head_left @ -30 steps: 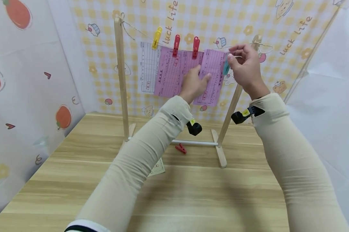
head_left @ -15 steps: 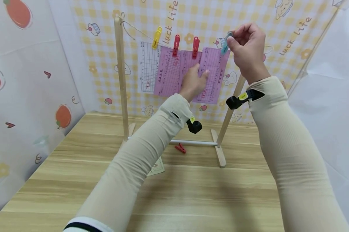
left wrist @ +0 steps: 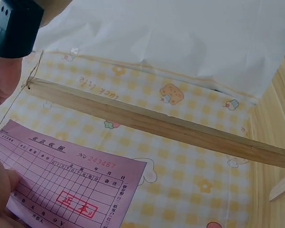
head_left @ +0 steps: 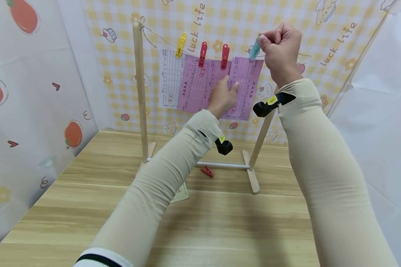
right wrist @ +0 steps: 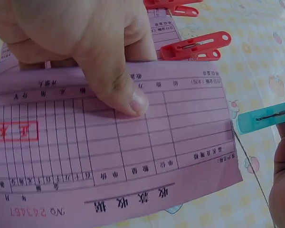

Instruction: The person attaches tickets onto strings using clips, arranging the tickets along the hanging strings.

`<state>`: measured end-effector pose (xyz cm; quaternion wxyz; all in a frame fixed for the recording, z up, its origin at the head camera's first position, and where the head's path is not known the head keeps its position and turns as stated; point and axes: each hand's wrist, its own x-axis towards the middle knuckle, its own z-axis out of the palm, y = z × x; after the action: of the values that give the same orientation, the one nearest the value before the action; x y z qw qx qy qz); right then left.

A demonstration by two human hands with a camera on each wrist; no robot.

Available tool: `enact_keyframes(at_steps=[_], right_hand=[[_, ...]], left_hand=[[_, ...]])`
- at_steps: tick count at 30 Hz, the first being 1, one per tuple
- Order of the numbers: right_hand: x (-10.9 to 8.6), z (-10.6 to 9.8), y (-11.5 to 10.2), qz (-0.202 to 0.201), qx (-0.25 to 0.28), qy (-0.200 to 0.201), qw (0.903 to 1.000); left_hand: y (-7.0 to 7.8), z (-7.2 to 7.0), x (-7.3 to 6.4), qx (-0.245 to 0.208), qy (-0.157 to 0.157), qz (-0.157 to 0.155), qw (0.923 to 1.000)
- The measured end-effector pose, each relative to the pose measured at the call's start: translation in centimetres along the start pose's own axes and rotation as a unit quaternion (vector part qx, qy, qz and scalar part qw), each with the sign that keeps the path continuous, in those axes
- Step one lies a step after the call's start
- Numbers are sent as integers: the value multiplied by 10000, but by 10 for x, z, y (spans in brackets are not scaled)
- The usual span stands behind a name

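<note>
My left hand (head_left: 222, 96) pinches a pink receipt slip (head_left: 248, 89) at its side, the thumb (right wrist: 133, 102) lying across its printed face in the right wrist view. The slip's upper edge meets the twine (right wrist: 251, 159). Between the thumb and fingers of my right hand (head_left: 283, 52) is a teal clothespin (head_left: 255, 50); its tip (right wrist: 242, 123) is right at the slip's upper edge. Left of it hang another pink slip (head_left: 194, 85) and one more partly behind my left hand, under red clothespins (head_left: 225, 55). A white slip (head_left: 171, 79) hangs from a yellow clothespin (head_left: 181, 46).
Two wooden posts (head_left: 139, 89) carry the twine, joined low down by a white rod (head_left: 225, 164). A loose red clothespin (head_left: 207, 171) lies on the wooden table (head_left: 220, 230). Beside my left sleeve, a pale slip (head_left: 181, 193) lies partly hidden. A patterned backdrop stands behind.
My right hand has risen and shifted left with the teal clothespin, from beside the slip to its top edge. My left hand has stayed nearly still, keeping its pinch.
</note>
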<state>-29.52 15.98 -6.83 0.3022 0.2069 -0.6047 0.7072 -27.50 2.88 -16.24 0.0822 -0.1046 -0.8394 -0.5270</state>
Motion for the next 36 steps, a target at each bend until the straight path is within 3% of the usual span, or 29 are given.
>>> enact_keyframes(at_steps=[13, 20, 26, 36], right_hand=[[-2, 3, 4, 310, -731, -73, 9968], [-3, 2, 10, 192, -1159, -157, 9930], [-6, 2, 14, 192, -1044, -309, 9939], [-11, -1, 17, 146, -1094, -476, 9928]], left_hand=[[-3, 3, 3, -190, 90, 74, 9998], [-3, 5, 4, -133, 114, 5, 9998], [-4, 4, 1, -175, 99, -106, 9997], [-7, 4, 3, 30, 150, 44, 9999]])
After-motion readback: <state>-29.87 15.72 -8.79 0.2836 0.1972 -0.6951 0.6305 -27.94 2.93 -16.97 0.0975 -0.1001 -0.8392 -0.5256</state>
